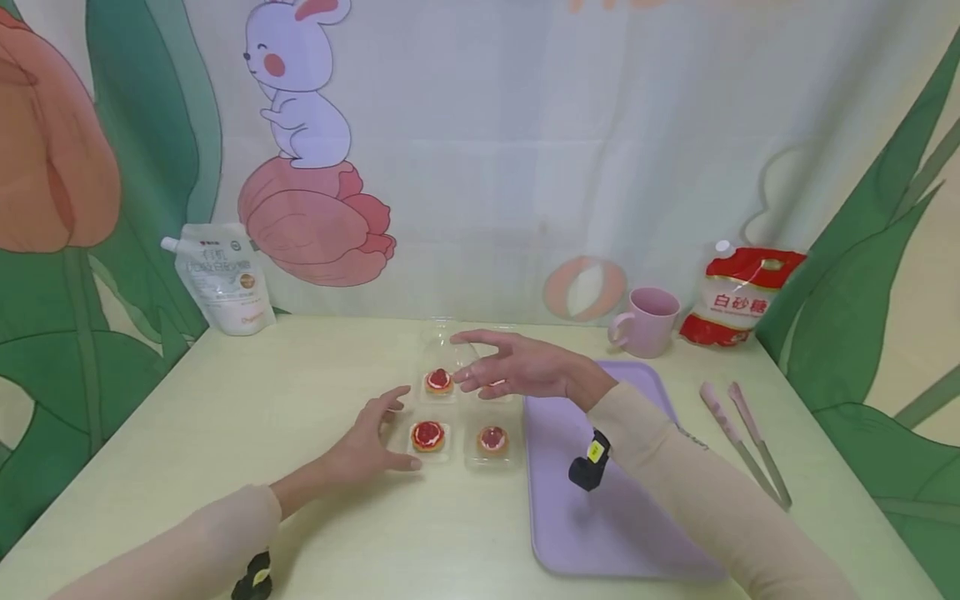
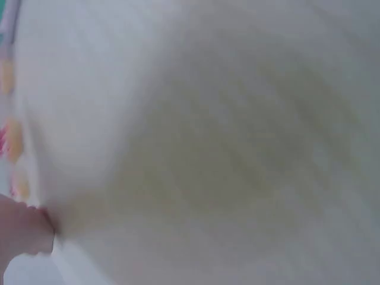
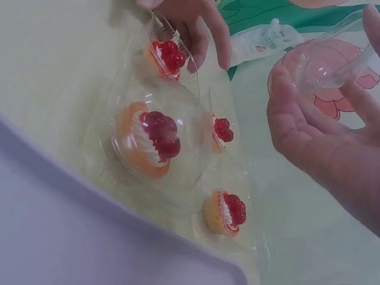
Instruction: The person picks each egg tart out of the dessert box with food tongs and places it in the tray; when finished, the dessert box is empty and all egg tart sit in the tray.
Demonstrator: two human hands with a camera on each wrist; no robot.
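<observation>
The clear plastic packaging (image 1: 495,463), with its four tarts (image 1: 428,436), is set midway between the side edges of the desk (image 1: 150,433). It will probably prove light, flexible and slippery, its tarts easily smeared, so is best gripped by its rims. A clear lid (image 3: 329,65) is pinched by the right hand (image 1: 528,367); the left hand (image 1: 365,450) is spread beside the packaging, whether touching cannot be told. The right side is crowded by a purple tray (image 1: 555,533), overhung by the right forearm (image 1: 690,483); a mug (image 1: 652,325) and red bag (image 1: 738,300) are placed near the far right corner.

Tarts (image 1: 428,436) in both high head and close right-wrist views
</observation>
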